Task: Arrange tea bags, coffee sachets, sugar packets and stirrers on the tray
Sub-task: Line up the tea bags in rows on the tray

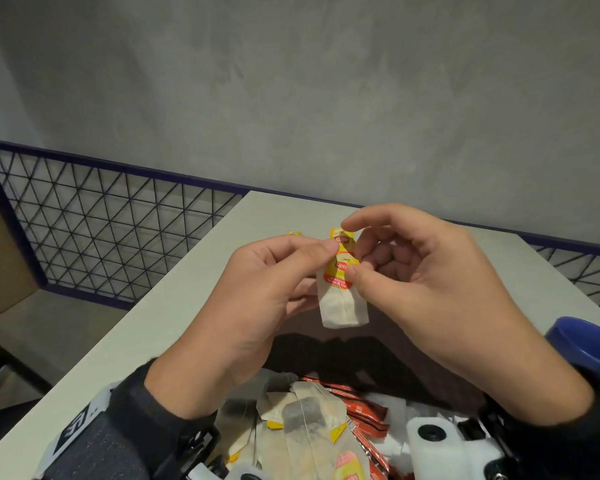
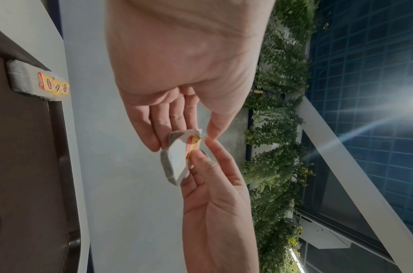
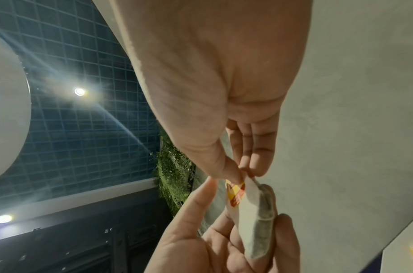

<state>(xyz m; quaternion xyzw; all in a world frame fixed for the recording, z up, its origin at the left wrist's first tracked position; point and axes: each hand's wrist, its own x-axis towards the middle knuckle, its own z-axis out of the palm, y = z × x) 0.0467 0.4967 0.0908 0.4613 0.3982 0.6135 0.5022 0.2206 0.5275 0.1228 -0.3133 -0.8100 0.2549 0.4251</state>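
Observation:
A white tea bag (image 1: 343,306) with a yellow-and-red paper tag (image 1: 340,271) hangs between both hands above the dark brown tray (image 1: 390,329). My left hand (image 1: 326,249) pinches its top between thumb and forefinger. My right hand (image 1: 354,251) pinches the tag, thumb in front and fingers behind. The left wrist view shows the tea bag (image 2: 175,158) held by the left hand (image 2: 182,138), and a row of tea bags (image 2: 53,85) lying on the tray (image 2: 25,166). The right wrist view shows the right hand (image 3: 244,174) on the tea bag (image 3: 254,218).
A heap of tea bags (image 1: 305,417) and red coffee sachets (image 1: 357,407) lies close below my wrists. A blue mug (image 1: 582,344) stands at the right. The tray sits on a white table (image 1: 174,306); a wire-mesh railing (image 1: 101,230) runs behind it.

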